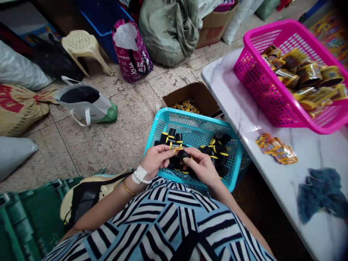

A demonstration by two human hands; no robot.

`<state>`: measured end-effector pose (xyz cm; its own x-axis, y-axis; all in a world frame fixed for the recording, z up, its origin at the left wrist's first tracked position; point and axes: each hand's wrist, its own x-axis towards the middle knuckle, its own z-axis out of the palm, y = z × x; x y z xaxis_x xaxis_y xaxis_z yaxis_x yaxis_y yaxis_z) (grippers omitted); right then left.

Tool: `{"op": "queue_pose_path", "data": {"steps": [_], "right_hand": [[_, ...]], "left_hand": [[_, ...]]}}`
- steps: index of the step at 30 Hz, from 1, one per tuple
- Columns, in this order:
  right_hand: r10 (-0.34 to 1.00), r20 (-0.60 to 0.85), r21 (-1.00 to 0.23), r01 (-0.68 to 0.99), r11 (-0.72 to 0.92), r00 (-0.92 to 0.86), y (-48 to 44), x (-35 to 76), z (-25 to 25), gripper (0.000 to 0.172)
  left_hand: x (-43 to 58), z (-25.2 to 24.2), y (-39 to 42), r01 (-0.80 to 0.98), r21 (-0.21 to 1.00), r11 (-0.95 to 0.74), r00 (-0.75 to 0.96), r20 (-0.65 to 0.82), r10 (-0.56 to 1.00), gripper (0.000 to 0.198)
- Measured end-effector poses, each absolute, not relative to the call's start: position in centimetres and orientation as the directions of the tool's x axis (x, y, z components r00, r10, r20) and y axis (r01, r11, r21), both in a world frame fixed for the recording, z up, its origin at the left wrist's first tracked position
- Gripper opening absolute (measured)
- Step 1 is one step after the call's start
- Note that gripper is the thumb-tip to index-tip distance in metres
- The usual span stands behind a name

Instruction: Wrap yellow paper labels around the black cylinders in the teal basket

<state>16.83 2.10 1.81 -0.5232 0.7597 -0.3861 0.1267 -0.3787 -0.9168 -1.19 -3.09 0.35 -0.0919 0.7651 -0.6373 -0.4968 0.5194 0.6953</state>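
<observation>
Above a turquoise plastic basket (236, 159), my left hand (156, 159) pinches a small, colourful printed label (176, 147) between thumb and fingers. My right hand (202, 166) is closed around a small black cylinder (185, 155), close beside the label; whether the two touch is hard to tell. Beneath both hands the basket holds several black cylinders (172, 133) with yellow rings, some at the left and more at the right. My fingers partly hide those in the middle.
To the right, a marble-patterned table (261, 174) bears a pink basket (274, 98) of yellow wrapped pieces, a stack of printed labels (276, 148) and a blue-grey cloth (320, 195). A cardboard box (209, 98) stands beyond the turquoise basket. Bags and a cream stool (80, 41) occupy the floor.
</observation>
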Motion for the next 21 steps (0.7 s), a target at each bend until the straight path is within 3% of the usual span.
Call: {"op": "queue_pose_path", "data": {"steps": [7, 13, 17, 21], "right_hand": [[0.807, -0.361, -0.926, 0.079, -0.369, -0.468, 3.2, 17.6, 2.0, 0.051], [0.796, -0.415, -0.907, 0.134, -0.399, -0.44, 3.9, 17.9, 2.9, 0.049], [0.803, -0.396, -0.917, 0.227, -0.327, -0.445, 4.0, 18.2, 3.0, 0.048], [0.807, -0.259, -0.926, 0.374, -0.051, -0.53, 4.0, 18.5, 3.2, 0.042]], "left_hand": [[-1.2, -0.3, -2.3, -0.668, 0.497, 0.554, 0.106, -0.673, 0.732, 0.029], [-1.1, -0.3, -1.0, -0.762, 0.35, 0.544, 0.219, -0.652, 0.726, 0.017], [-0.7, -0.3, -0.6, -0.75, 0.361, 0.554, 0.243, -0.628, 0.739, 0.019], [-0.2, -0.4, -0.8, -0.705, 0.434, 0.562, 0.232, -0.608, 0.76, 0.024]]}}
